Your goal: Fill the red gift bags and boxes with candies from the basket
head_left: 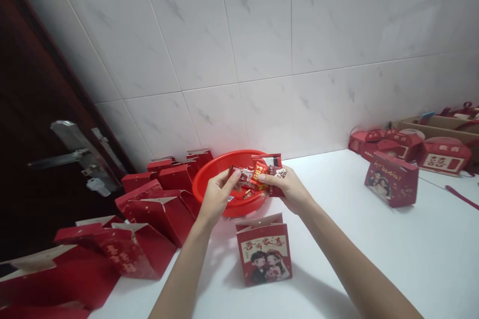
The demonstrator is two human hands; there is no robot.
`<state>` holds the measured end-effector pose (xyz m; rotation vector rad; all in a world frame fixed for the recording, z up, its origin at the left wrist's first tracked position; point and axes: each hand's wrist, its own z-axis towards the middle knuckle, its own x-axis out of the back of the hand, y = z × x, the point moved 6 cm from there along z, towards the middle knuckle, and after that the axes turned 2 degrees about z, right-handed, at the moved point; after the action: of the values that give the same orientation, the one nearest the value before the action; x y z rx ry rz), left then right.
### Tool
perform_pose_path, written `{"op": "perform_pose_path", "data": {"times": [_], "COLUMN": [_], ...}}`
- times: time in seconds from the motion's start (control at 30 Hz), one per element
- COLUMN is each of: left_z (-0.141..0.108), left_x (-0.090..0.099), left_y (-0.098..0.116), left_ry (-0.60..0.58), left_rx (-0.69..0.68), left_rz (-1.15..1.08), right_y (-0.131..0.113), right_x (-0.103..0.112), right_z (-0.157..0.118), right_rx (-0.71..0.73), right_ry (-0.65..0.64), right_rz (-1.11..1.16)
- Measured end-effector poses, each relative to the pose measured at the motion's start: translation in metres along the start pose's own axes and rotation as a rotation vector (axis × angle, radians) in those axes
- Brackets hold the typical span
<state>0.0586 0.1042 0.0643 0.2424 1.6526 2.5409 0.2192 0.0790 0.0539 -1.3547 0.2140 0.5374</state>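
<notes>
Over a red plastic basket (209,169), my two hands come close together. My left hand (220,192) has its thumb closed on a red-and-white wrapped candy (244,176). Several wrapped candies (260,172) in red, gold and brown are gripped in my right hand (294,189), fanned out toward the left one. More packets lie in the basket below, partly hidden by the hands. Just in front of the basket, a red gift box (265,259) with a cartoon couple stands upright with its top open, below my forearms and apart from them.
Rows of open red gift boxes (149,219) fill the left side. At right stands a closed-looking gift box (391,179), with handled red boxes (443,156) and a cardboard carton (441,122) behind it. A tiled wall (262,35) backs the white table (329,239); a door handle (60,158) is at left.
</notes>
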Motion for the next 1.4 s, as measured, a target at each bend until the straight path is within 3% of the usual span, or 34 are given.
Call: {"op": "perform_pose_path", "data": {"times": [0.2,0.4,0.6,1.2,1.4], "left_z": [0.000,-0.002,-0.004,-0.010,-0.018], "left_x": [0.006,0.008,0.010,0.000,0.005], "left_y": [0.000,0.009,0.011,0.022,0.040], "left_ry": [0.004,0.052,0.056,-0.070,-0.172], "left_rx": [0.054,0.007,-0.031,-0.192,-0.208], "left_rz": [-0.091,-0.168,-0.093,0.087,0.142], "right_y": [-0.004,-0.005,-0.005,-0.013,-0.027], "right_x": [0.007,0.011,0.006,-0.004,0.015], "right_z": [-0.001,-0.001,-0.002,-0.006,-0.010], "right_rx": [0.006,-0.010,-0.057,0.012,0.038], "right_ry": [0.043,0.031,0.013,-0.040,0.022], "right_rz": [-0.026,-0.016,0.013,-0.092,-0.159]}}
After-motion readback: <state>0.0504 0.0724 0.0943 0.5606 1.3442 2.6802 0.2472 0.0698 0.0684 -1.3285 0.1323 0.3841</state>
